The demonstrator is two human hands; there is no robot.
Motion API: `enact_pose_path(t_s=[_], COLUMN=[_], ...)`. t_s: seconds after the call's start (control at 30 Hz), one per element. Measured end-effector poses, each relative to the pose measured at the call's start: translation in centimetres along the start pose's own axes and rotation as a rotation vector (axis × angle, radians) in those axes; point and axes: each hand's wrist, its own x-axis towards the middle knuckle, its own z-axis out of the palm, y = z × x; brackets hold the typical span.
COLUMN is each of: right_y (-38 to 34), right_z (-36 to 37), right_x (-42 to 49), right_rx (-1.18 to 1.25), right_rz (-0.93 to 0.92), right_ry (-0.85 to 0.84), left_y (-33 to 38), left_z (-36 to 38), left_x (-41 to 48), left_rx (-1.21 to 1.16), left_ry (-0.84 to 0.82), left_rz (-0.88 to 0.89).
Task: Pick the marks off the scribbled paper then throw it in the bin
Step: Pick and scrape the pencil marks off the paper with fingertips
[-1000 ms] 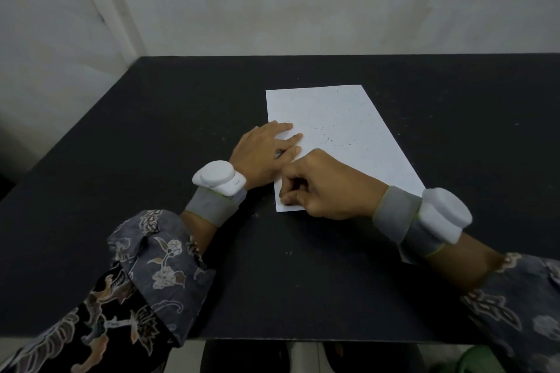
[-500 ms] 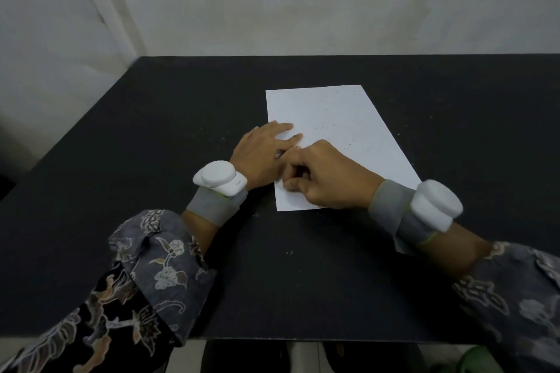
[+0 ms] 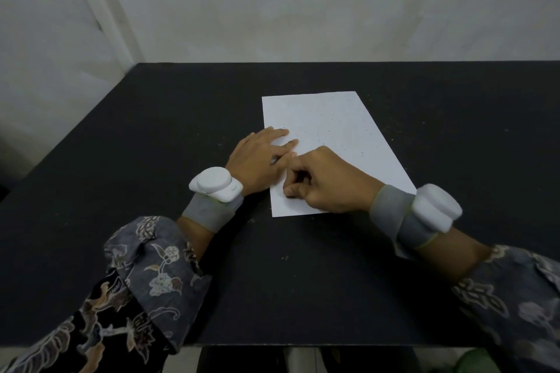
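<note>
Your right hand (image 3: 330,182) has crept up the sheet toward your left over the past second, its wrist pulling in from the table's right side, while the paper (image 3: 333,136) and your left hand (image 3: 257,157) have stayed where they were. The white sheet lies flat on the black table (image 3: 121,160), slightly right of centre, its long side running away from you and angled a little to the right. Fine dark specks dot its surface, too small to read as any shape. Your left hand lies open, fingers straight and pressed flat across the sheet's left edge, pinning it to the table. Your right hand rests on the near left part of the paper with its fingers curled under and thumb drawn in against them, the fingertips working at the surface just beside your left index finger; whether anything is pinched between them cannot be told. The two hands touch or nearly touch at the fingertips. Each wrist carries a grey band with a white rounded device (image 3: 215,183) on top, the right one (image 3: 436,210) turned outward. Patterned floral sleeves (image 3: 145,263) cover both forearms. A pale wall (image 3: 303,3) stands behind the table's far edge.
</note>
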Motion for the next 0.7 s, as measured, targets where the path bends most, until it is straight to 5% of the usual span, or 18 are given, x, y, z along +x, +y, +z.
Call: enact_pose_path(t_s=[0.37,0.53,0.7], right_y=[0.2,-0.4,-0.1], right_z=[0.2,0.3,0.6], right_x=[0.4,-1.0,-0.1], right_rx=[-0.021,-0.013,-0.022], right_rz=[0.017,-0.006,0.009], right_ry=[0.074,-0.027,0.076], left_y=[-0.2,-0.1,0.0], left_z=[0.2,0.1,0.1], left_x=[0.1,0.2,0.2], left_rx=[-0.003,-0.026,0.01], left_ry=[0.008,0.024,-0.01], left_rz=[0.005,-0.006,-0.003])
